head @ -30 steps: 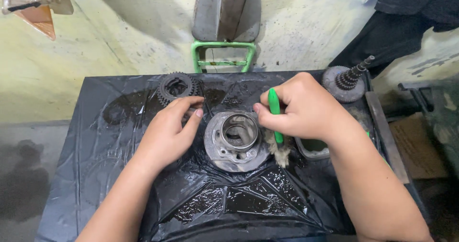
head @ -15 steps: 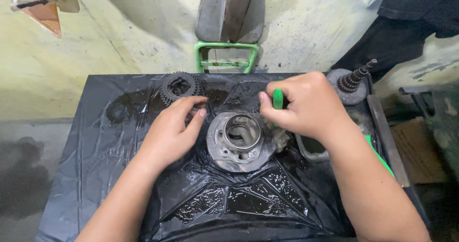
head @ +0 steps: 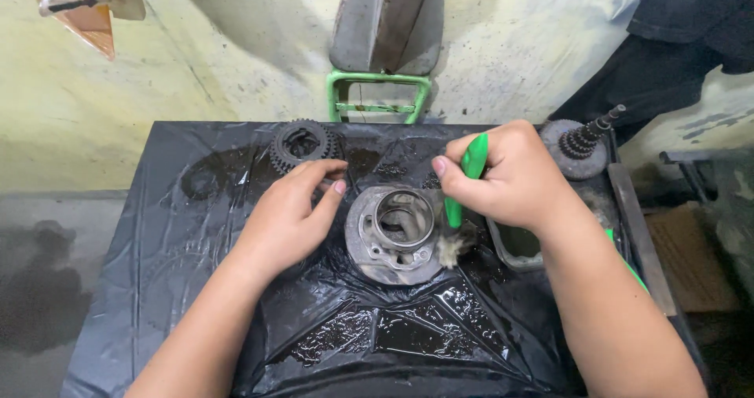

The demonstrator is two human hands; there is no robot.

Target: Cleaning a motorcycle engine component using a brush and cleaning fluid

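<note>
A grey metal cylinder part point(head: 395, 233) with a round bore lies on a wet black plastic sheet point(head: 188, 233). My left hand point(head: 294, 209) rests against its left side, fingers curled on the sheet. My right hand point(head: 510, 179) grips a green-handled brush point(head: 467, 179) pointing down; its pale bristles touch the part's right edge.
A dark toothed gear point(head: 302, 143) lies behind my left hand. A geared shaft point(head: 580, 145) stands at the right back. A small dark tub point(head: 520, 245) sits under my right wrist. A green metal frame point(head: 381, 95) stands against the wall behind.
The brush has moved down again to the cylinder's right edge after being lifted half a second ago. My left hand stays on the left side.
</note>
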